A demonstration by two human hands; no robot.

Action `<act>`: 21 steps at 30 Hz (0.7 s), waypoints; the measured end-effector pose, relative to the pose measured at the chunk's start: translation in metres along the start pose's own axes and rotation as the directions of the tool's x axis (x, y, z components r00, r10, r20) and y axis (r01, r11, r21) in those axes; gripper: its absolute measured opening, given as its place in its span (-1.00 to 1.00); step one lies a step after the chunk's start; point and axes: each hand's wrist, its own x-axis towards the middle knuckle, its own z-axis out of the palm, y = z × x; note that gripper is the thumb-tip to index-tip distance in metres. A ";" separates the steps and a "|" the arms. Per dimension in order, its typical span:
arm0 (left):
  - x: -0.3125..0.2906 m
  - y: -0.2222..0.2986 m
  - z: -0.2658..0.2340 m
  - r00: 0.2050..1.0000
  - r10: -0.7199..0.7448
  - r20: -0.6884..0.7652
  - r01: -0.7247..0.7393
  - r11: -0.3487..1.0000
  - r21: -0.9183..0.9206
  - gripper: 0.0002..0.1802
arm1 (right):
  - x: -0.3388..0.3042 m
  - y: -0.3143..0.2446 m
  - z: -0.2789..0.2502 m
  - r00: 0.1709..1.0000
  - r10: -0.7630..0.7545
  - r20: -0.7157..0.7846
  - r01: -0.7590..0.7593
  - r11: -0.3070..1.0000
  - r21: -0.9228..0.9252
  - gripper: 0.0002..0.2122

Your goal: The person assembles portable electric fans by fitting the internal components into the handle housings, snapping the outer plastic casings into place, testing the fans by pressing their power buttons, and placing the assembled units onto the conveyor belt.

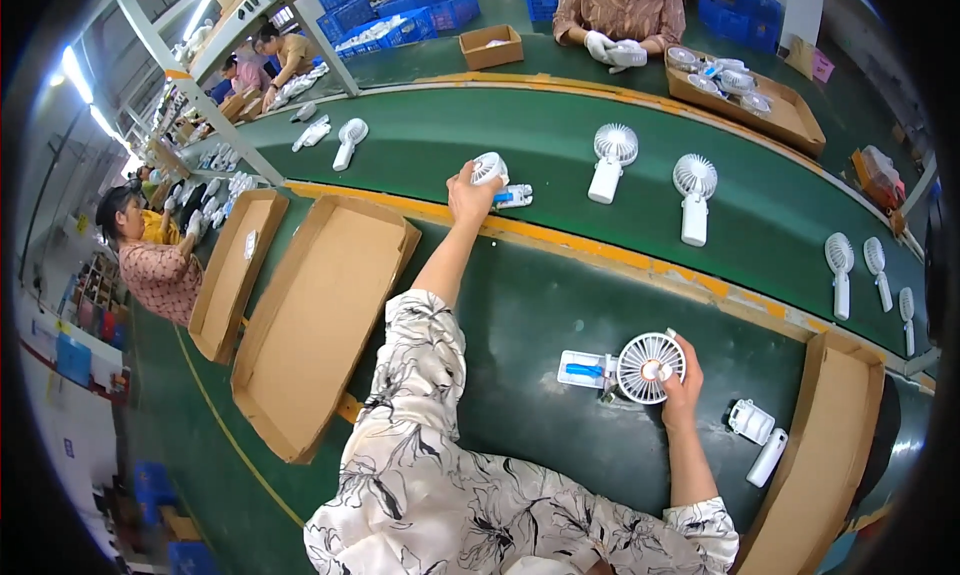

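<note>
My left hand reaches out to the green conveyor belt, its fingers closed around the head of a white handheld fan. That fan's opened handle, with a blue part inside, lies toward the right of the hand. Nearer to me, my right hand grips the round grille of another handheld fan over the green worktable. Its handle points left and is open, showing a blue part. To the right of that hand lie a white open handle shell and a smooth white handle cover.
Several white fans lie along the conveyor belt. Empty cardboard trays stand at left, and another tray at right. Across the belt, a gloved co-worker sits beside a cardboard tray of fans. More people work at far left.
</note>
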 end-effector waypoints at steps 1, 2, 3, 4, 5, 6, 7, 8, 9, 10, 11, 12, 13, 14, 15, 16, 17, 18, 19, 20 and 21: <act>-0.001 -0.006 -0.004 0.999 0.033 0.020 -0.031 0.997 -0.069 -0.27 | 0.000 0.001 0.001 1.000 0.008 0.003 -0.008 1.000 0.014 -0.36; -0.005 -0.011 -0.009 0.997 0.066 0.042 -0.060 0.988 -0.141 -0.27 | 0.001 0.000 0.001 1.000 0.018 0.015 -0.019 0.998 0.063 -0.39; -0.011 -0.019 -0.015 0.993 0.105 0.053 -0.096 0.984 -0.150 -0.27 | 0.002 0.000 0.001 0.999 0.031 0.026 -0.033 0.993 0.111 -0.41; -0.020 -0.016 -0.019 0.977 0.178 0.118 -0.143 0.955 -0.259 -0.24 | 0.004 0.000 -0.002 1.000 0.020 0.017 -0.022 0.992 0.123 -0.41; -0.030 -0.016 -0.023 0.960 0.252 0.126 -0.219 0.949 -0.228 -0.26 | 0.004 -0.002 -0.002 0.996 0.094 -0.011 -0.091 0.982 0.166 -0.40; -0.046 -0.006 -0.025 0.954 0.244 0.174 -0.201 0.951 -0.233 -0.31 | 0.003 -0.001 -0.011 0.988 0.153 -0.030 -0.142 0.964 0.224 -0.40; -0.049 -0.013 -0.040 0.920 0.274 0.280 -0.177 0.927 -0.330 -0.37 | 0.003 -0.010 -0.013 0.985 0.174 -0.015 -0.167 0.963 0.211 -0.42; -0.059 -0.015 -0.054 0.916 0.252 0.311 -0.166 0.946 -0.279 -0.36 | 0.002 -0.013 -0.019 0.981 0.191 -0.019 -0.187 0.972 0.142 -0.43; -0.061 -0.028 -0.069 0.896 0.302 0.327 -0.214 0.937 -0.278 -0.33 | -0.001 -0.019 -0.024 0.980 0.197 -0.023 -0.195 0.979 0.067 -0.44; -0.069 -0.029 -0.084 0.892 0.275 0.360 -0.205 0.954 -0.219 -0.29 | -0.002 -0.031 -0.029 0.970 0.244 -0.002 -0.244 0.969 0.040 -0.45; -0.075 -0.022 -0.098 0.865 0.280 0.416 -0.280 0.958 -0.062 -0.29 | -0.006 -0.039 -0.040 0.957 0.291 -0.006 -0.290 0.957 0.025 -0.47; -0.092 -0.007 -0.104 0.849 0.399 0.346 -0.474 0.864 0.167 -0.27 | -0.009 -0.040 -0.050 0.964 0.265 -0.017 -0.265 0.964 0.036 -0.47; -0.108 0.007 -0.103 0.802 0.521 0.294 -0.587 0.780 0.219 -0.30 | -0.012 -0.040 -0.060 0.966 0.258 -0.031 -0.255 0.964 0.072 -0.44; -0.127 0.023 -0.102 0.784 0.546 0.294 -0.599 0.790 0.129 -0.32 | -0.014 -0.040 -0.069 0.962 0.269 -0.041 -0.266 0.962 0.054 -0.43; -0.149 0.039 -0.098 0.768 0.572 0.287 -0.606 0.794 0.037 -0.33 | -0.016 -0.040 -0.076 0.960 0.275 -0.051 -0.274 0.961 0.036 -0.42; -0.174 0.057 -0.089 0.725 0.610 0.319 -0.614 0.783 -0.102 -0.39 | -0.018 -0.038 -0.083 0.956 0.285 -0.062 -0.285 0.958 0.013 -0.41; -0.196 0.075 -0.080 0.642 0.638 0.425 -0.588 0.766 -0.261 -0.43 | -0.020 -0.035 -0.088 0.952 0.293 -0.088 -0.294 0.956 0.006 -0.41; -0.215 0.089 -0.078 0.556 0.685 0.471 -0.601 0.723 -0.342 -0.46 | -0.019 -0.037 -0.088 0.952 0.292 -0.094 -0.292 0.956 0.010 -0.42; -0.234 0.099 -0.069 0.498 0.724 0.477 -0.635 0.679 -0.368 -0.42 | -0.021 -0.036 -0.088 0.953 0.281 -0.115 -0.276 0.960 0.056 -0.41; -0.253 0.108 -0.060 0.460 0.711 0.532 -0.648 0.678 -0.346 -0.36 | -0.022 -0.038 -0.087 0.952 0.279 -0.125 -0.275 0.960 0.050 -0.41; -0.270 0.114 -0.050 0.417 0.700 0.579 -0.668 0.668 -0.327 -0.30 | -0.022 -0.039 -0.085 0.962 0.232 -0.141 -0.212 0.967 0.145 -0.40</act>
